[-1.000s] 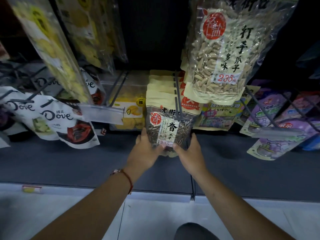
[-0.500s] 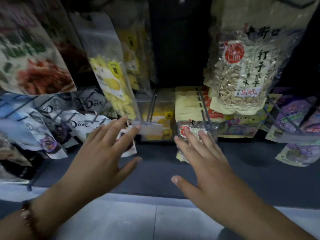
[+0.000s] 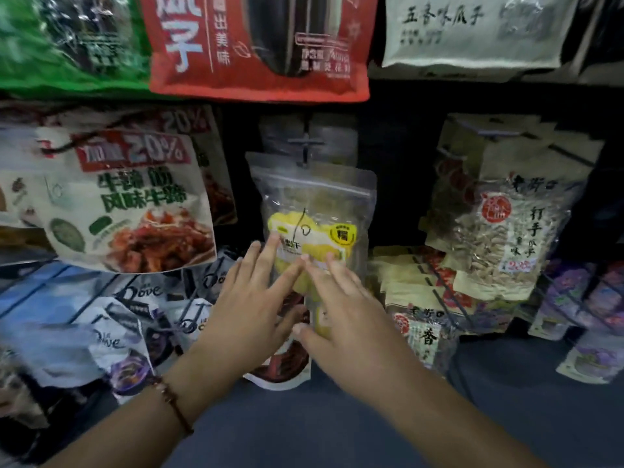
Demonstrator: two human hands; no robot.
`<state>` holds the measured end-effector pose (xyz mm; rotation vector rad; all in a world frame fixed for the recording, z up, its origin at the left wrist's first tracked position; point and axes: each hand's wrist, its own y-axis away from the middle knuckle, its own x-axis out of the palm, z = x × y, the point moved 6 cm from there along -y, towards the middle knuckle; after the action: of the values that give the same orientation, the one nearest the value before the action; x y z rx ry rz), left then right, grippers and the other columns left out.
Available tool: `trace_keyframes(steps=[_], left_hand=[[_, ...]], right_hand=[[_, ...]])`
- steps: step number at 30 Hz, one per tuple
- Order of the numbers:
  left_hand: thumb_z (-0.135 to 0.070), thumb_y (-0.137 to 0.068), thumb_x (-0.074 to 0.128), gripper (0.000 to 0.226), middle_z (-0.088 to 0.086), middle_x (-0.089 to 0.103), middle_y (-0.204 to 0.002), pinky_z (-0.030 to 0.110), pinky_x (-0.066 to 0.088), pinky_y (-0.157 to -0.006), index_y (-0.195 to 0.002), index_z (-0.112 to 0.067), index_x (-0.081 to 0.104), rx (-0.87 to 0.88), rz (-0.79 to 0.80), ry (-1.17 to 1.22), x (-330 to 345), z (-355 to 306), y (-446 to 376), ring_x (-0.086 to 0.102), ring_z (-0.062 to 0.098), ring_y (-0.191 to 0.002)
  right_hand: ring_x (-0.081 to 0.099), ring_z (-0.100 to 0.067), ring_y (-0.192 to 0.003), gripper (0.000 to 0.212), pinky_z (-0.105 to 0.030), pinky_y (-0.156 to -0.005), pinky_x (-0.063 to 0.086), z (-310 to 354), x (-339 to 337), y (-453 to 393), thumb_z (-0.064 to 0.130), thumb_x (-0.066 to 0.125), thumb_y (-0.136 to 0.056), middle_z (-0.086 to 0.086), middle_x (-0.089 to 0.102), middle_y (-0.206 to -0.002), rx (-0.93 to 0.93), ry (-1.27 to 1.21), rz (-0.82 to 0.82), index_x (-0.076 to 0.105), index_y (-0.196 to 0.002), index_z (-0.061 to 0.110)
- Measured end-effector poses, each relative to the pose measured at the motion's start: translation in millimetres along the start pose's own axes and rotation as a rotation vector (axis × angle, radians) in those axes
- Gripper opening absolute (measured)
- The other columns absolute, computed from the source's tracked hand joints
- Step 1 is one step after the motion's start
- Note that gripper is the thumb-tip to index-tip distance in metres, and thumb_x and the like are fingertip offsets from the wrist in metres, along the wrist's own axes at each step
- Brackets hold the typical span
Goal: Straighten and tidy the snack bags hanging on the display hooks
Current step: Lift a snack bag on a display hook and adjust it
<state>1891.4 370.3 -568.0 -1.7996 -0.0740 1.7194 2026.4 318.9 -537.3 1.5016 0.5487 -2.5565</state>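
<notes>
I see a clear bag (image 3: 314,211) of glossy plastic film, smooth, with yellow contents showing through. It hangs on a thin dark metal hook (image 3: 305,146). The red bag (image 3: 260,45) above is shiny plastic with soft highlights; the green bag (image 3: 67,38) beside it glints the same way. The seed bag (image 3: 506,231) at right pairs a clear, crinkled window with a matt, paper-like tan top. The shelf (image 3: 337,427) below looks matt and smooth. On my left wrist, a bracelet (image 3: 172,403) of brown cord.

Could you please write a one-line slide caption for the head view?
Both open hands, left and right, reach the clear bag of yellow snacks on its hook.
</notes>
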Motion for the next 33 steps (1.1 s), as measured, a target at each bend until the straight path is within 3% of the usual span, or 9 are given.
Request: trace_keyframes(steps=[8, 14, 16, 17, 19, 20, 26, 29, 33], left_hand=[[-0.05, -0.093, 0.05, 0.071, 0.015, 0.003, -0.164, 0.059, 0.027, -0.112, -0.155, -0.033, 0.019, -0.03, -0.017, 0.023, 20, 1, -11, 0.013, 0.043, -0.147], [-0.053, -0.091, 0.054, 0.078, 0.013, -0.015, -0.163, 0.055, 0.03, -0.111, -0.154, -0.045, 0.008, -0.129, -0.109, 0.247, 4, 19, -19, 0.013, 0.039, -0.148], [-0.055, -0.09, 0.057, 0.081, 0.001, -0.019, -0.163, 0.041, 0.041, -0.104, -0.151, -0.053, 0.004, -0.167, -0.069, 0.442, 1, 25, -22, 0.038, 0.012, -0.135], [-0.054, -0.09, 0.059, 0.082, -0.005, -0.018, -0.163, 0.026, 0.044, -0.096, -0.149, -0.057, 0.003, -0.19, -0.028, 0.546, 1, 27, -24, 0.044, -0.012, -0.112], [-0.051, -0.09, 0.062, 0.081, -0.013, -0.014, -0.162, 0.001, 0.034, -0.08, -0.147, -0.06, 0.005, -0.226, 0.036, 0.715, 3, 29, -30, 0.036, -0.033, -0.082], [-0.051, -0.09, 0.061, 0.079, -0.014, -0.013, -0.162, -0.002, 0.03, -0.079, -0.146, -0.061, 0.007, -0.225, 0.079, 0.743, 3, 29, -34, 0.033, -0.035, -0.088], [-0.045, -0.092, 0.063, 0.062, -0.009, 0.009, -0.163, 0.033, 0.027, -0.112, -0.14, -0.059, 0.026, -0.197, 0.091, 0.787, 7, 22, -54, 0.006, 0.002, -0.147], [-0.032, -0.093, 0.064, 0.04, 0.001, 0.048, -0.134, 0.042, 0.047, -0.101, -0.128, -0.039, 0.046, -0.282, -0.013, 0.948, 6, 19, -62, 0.05, 0.016, -0.123], [-0.021, -0.094, 0.061, 0.019, -0.001, 0.055, -0.111, 0.02, 0.048, -0.068, -0.11, -0.032, 0.056, -0.385, -0.048, 1.12, -6, 10, -60, 0.06, 0.008, -0.087]], right_hand=[[-0.002, -0.014, -0.149, 0.075, -0.039, -0.122, 0.006, -13, 10, -13, 0.042, 0.051, -0.095, 0.007, -0.003, -0.163, 0.024, 0.149, -0.121, 0.006, -0.154, 0.035], [0.02, -0.024, -0.143, 0.071, -0.047, -0.116, 0.025, -21, -1, -22, 0.039, 0.057, -0.09, -0.001, 0.022, -0.155, 0.005, 0.269, -0.267, 0.023, -0.152, 0.026], [0.023, -0.027, -0.141, 0.07, -0.048, -0.115, 0.027, -22, -5, -31, 0.037, 0.058, -0.089, -0.004, 0.024, -0.154, -0.007, 0.28, -0.309, 0.027, -0.15, 0.025], [0.023, -0.028, -0.141, 0.069, -0.049, -0.115, 0.027, -23, -7, -37, 0.036, 0.059, -0.089, -0.005, 0.024, -0.155, -0.007, 0.275, -0.322, 0.028, -0.15, 0.025], [0.023, -0.03, -0.142, 0.068, -0.049, -0.116, 0.026, -27, -9, -46, 0.035, 0.06, -0.088, -0.007, 0.023, -0.156, -0.007, 0.262, -0.339, 0.031, -0.149, 0.025], [0.023, -0.03, -0.141, 0.067, -0.049, -0.115, 0.026, -29, -9, -50, 0.034, 0.061, -0.088, -0.007, 0.023, -0.157, -0.008, 0.256, -0.342, 0.033, -0.148, 0.024], [0.017, -0.029, -0.144, 0.069, -0.048, -0.116, 0.021, -34, -10, -48, 0.034, 0.06, -0.09, -0.005, 0.016, -0.16, -0.05, 0.274, -0.275, 0.029, -0.151, 0.023], [0.009, -0.03, -0.147, 0.068, -0.048, -0.117, 0.019, -42, -14, -38, 0.033, 0.057, -0.092, -0.002, 0.007, -0.162, -0.057, 0.303, -0.26, 0.025, -0.152, 0.026], [0.006, -0.03, -0.149, 0.068, -0.048, -0.116, 0.028, -47, -23, -37, 0.031, 0.058, -0.092, 0.001, -0.006, -0.162, -0.089, 0.214, -0.239, 0.024, -0.151, 0.03]])
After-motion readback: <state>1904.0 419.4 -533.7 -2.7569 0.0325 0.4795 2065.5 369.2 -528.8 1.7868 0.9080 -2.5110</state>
